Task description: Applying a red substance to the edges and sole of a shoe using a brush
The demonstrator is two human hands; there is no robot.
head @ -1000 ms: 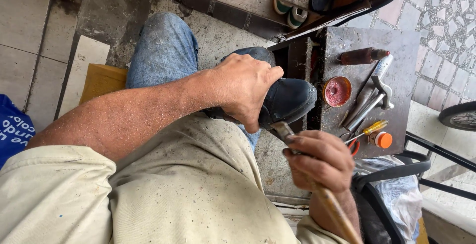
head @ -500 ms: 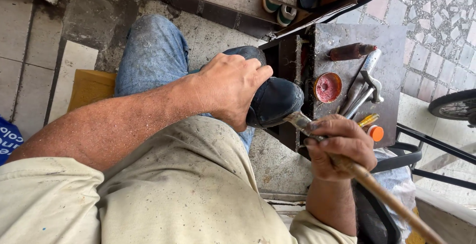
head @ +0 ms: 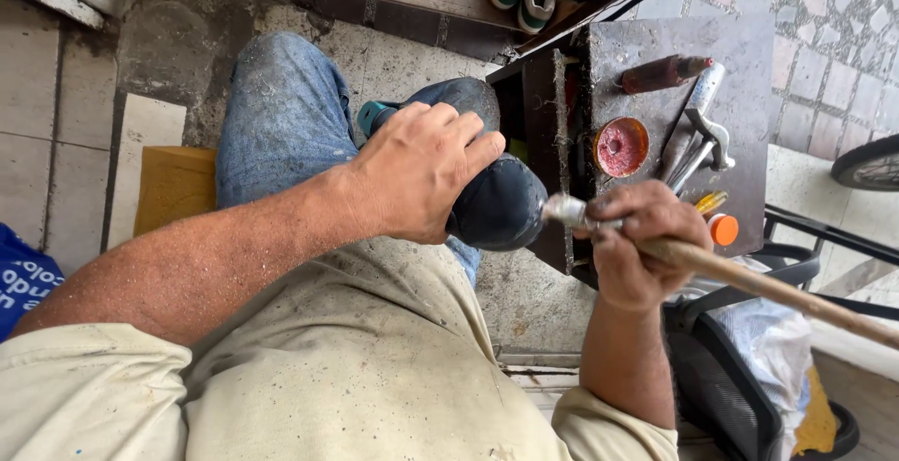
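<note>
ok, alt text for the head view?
Seen from above, a seated person's left hand grips a dark shoe on the knee while the right hand holds a wooden-handled tool, its metal tip at the shoe's toe. Beside them, a small dark table bears a red tin, hammer and bottle.

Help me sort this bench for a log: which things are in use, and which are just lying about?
In use:
left hand gripping the dark rounded shoe
right hand holding the long wooden-handled tool

Lying about:
round red tin
metal hammer
brown bottle
orange cap
</note>
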